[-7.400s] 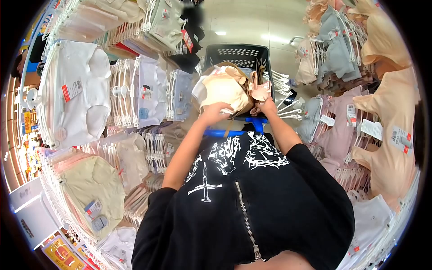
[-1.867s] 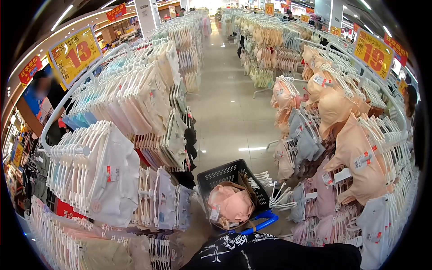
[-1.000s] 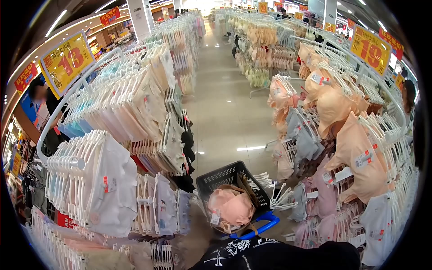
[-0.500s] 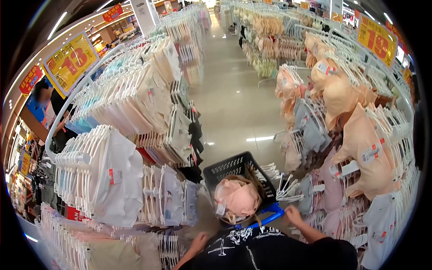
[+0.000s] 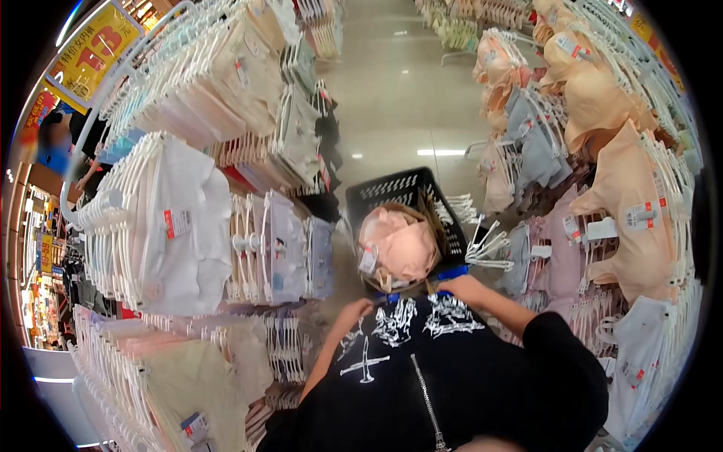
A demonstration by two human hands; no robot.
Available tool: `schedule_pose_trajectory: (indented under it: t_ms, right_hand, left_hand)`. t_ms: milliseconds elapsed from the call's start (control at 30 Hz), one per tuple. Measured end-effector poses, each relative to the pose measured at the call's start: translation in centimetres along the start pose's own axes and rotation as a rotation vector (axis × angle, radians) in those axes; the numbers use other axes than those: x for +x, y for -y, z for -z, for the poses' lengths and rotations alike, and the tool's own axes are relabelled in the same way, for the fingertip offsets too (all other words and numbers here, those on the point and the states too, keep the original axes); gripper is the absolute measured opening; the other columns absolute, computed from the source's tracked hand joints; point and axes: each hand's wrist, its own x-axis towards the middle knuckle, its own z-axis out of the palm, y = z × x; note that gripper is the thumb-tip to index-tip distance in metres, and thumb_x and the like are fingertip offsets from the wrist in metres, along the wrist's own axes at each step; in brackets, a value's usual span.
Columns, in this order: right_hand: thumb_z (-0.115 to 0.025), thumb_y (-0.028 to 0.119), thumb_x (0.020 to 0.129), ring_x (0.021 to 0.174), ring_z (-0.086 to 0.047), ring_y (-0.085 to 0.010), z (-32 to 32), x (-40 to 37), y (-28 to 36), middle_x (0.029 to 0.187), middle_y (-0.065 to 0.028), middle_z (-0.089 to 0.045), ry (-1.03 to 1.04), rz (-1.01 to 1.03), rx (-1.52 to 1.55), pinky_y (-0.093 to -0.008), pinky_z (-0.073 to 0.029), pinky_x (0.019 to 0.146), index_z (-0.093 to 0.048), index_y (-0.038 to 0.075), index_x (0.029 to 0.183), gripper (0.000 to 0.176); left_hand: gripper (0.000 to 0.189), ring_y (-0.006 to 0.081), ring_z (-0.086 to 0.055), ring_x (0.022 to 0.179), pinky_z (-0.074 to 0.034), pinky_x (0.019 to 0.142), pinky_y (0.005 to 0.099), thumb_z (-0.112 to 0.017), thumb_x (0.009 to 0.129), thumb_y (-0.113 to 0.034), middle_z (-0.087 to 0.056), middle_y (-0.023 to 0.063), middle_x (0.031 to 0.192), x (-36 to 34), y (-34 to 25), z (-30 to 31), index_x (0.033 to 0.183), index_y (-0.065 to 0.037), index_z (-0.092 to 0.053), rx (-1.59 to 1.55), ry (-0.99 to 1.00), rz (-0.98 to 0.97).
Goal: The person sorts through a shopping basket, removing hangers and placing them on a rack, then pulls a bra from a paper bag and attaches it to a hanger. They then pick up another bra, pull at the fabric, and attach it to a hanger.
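Note:
In front of my body stands a black basket cart (image 5: 392,186) with a blue handle (image 5: 454,272), mostly hidden by my hands and shirt. A cardboard box inside it holds peach-pink garments (image 5: 399,245) with a white tag. My right hand (image 5: 459,288) is closed on the right part of the handle. My left hand (image 5: 360,307) is at the near left corner of the cart, beside the handle's left end; its fingers are too small to make out. White empty hangers (image 5: 489,247) stick out at the cart's right side.
Racks of white and pastel underwear (image 5: 188,218) line the left side. Peach and grey bras (image 5: 629,211) hang on the right. A tiled aisle (image 5: 399,113) runs ahead between them. Another person (image 5: 56,139) stands beyond the left rack, under a yellow price sign (image 5: 94,53).
The view has tilted downward. My left hand has come up to the cart's near left corner, and my right hand has moved inward along the handle, covering more of it.

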Motion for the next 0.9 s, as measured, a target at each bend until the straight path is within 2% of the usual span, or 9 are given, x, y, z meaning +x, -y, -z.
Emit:
schedule_pose_trajectory:
  t_ms: [100, 233, 367, 533, 633, 700, 767, 867, 900]
  right_hand:
    - [-0.047, 0.017, 0.077, 0.077, -0.057, -0.0348, -1.2, 1.7, -1.3, 0.077, -0.0174, -0.059, 0.151, -0.002, -0.026, -0.0442, -0.043, 0.066, -0.056, 0.012, 0.093, 0.019]
    - [-0.045, 0.017, 0.078, 0.076, -0.057, -0.0355, -2.0, 3.0, 0.1, 0.076, -0.0178, -0.058, 0.093, -0.018, 0.043, -0.0446, -0.042, 0.065, -0.053, 0.009, 0.088, 0.015]
    - [-0.045, 0.017, 0.078, 0.075, -0.058, -0.0348, -1.5, 3.8, 1.9, 0.075, -0.0172, -0.058, 0.021, -0.135, 0.076, -0.0428, -0.042, 0.065, -0.053, 0.009, 0.089, 0.015]
    - [-0.047, 0.021, 0.078, 0.076, -0.058, -0.0334, -1.9, 4.9, 2.5, 0.077, -0.0155, -0.06, -0.028, -0.206, 0.126, -0.0409, -0.043, 0.065, -0.055, 0.011, 0.089, 0.017]
    - [-0.054, 0.029, 0.077, 0.073, -0.059, -0.0318, -1.9, 5.6, 2.9, 0.076, -0.0125, -0.061, -0.106, -0.163, 0.083, -0.038, -0.045, 0.063, -0.057, 0.012, 0.089, 0.021]
    - [-0.053, 0.048, 0.079, 0.069, -0.058, -0.0326, -2.7, 6.5, 2.7, 0.071, -0.0125, -0.06, -0.161, -0.158, 0.024, -0.0399, -0.044, 0.06, -0.058, 0.011, 0.085, 0.038]
    - [-0.053, 0.052, 0.077, 0.067, -0.058, -0.032, -2.4, 7.0, 3.7, 0.069, -0.0118, -0.059, -0.186, -0.148, 0.012, -0.0402, -0.044, 0.059, -0.059, 0.011, 0.082, 0.041]
    - [-0.055, 0.053, 0.074, 0.066, -0.058, -0.0305, -1.9, 7.5, 5.7, 0.067, -0.0109, -0.059, -0.278, -0.186, 0.124, -0.0392, -0.044, 0.059, -0.059, 0.009, 0.073, 0.044]
    - [-0.056, 0.054, 0.072, 0.066, -0.058, -0.0305, -1.7, 7.5, 6.2, 0.067, -0.0116, -0.059, -0.318, -0.199, 0.171, -0.0394, -0.044, 0.059, -0.058, 0.009, 0.07, 0.045]
  left_hand:
    - [0.021, 0.0246, -0.061, 0.076, -0.045, 0.066, 0.0319, -0.055, 0.084, -0.022, -0.061, 0.0135, 0.084, -0.5, 0.0, 1.2, 0.096, -0.005, -0.055, 0.024, -0.052, 0.062]
    - [0.021, 0.0196, -0.06, 0.074, -0.045, 0.066, 0.0289, -0.055, 0.084, -0.018, -0.062, 0.0121, 0.085, -1.0, 1.5, 2.6, 0.099, -0.002, -0.054, -0.128, -0.056, 0.04]
    - [0.021, 0.017, -0.06, 0.075, -0.046, 0.067, 0.0268, -0.054, 0.084, -0.015, -0.063, 0.0096, 0.087, -0.9, 1.9, 4.3, 0.1, -0.001, -0.055, -0.154, -0.048, 0.121]
    - [0.019, 0.0187, -0.061, 0.075, -0.046, 0.068, 0.0273, -0.052, 0.082, -0.015, -0.063, 0.0101, 0.086, 2.4, 1.0, 6.5, 0.096, -0.002, -0.057, -0.164, 0.016, 0.049]
    - [0.019, 0.0237, -0.061, 0.078, -0.047, 0.07, 0.0298, -0.051, 0.08, -0.014, -0.063, 0.0125, 0.087, 7.1, -0.5, 7.8, 0.091, -0.002, -0.06, -0.011, -0.038, -0.168]
    - [0.017, 0.0181, -0.061, 0.08, -0.046, 0.072, 0.0283, -0.053, 0.08, -0.013, -0.064, 0.0084, 0.083, 11.4, -0.6, 7.7, 0.091, -0.003, -0.061, -0.085, -0.019, -0.139]
    - [0.021, 0.0287, -0.06, 0.082, -0.046, 0.075, 0.0334, -0.05, 0.078, -0.013, -0.063, 0.0149, 0.085, 14.8, -2.9, 7.3, 0.089, -0.003, -0.064, 0.042, -0.054, -0.197]
    - [0.025, 0.0312, -0.057, 0.09, -0.044, 0.081, 0.0362, -0.052, 0.076, -0.014, -0.061, 0.0165, 0.095, 21.6, -1.5, 5.6, 0.097, -0.004, -0.062, 0.27, -0.063, -0.419]
    - [0.029, 0.0317, -0.056, 0.094, -0.043, 0.083, 0.037, -0.054, 0.076, -0.015, -0.06, 0.0176, 0.098, 24.9, 1.2, 4.7, 0.102, -0.004, -0.059, 0.308, -0.125, -0.554]
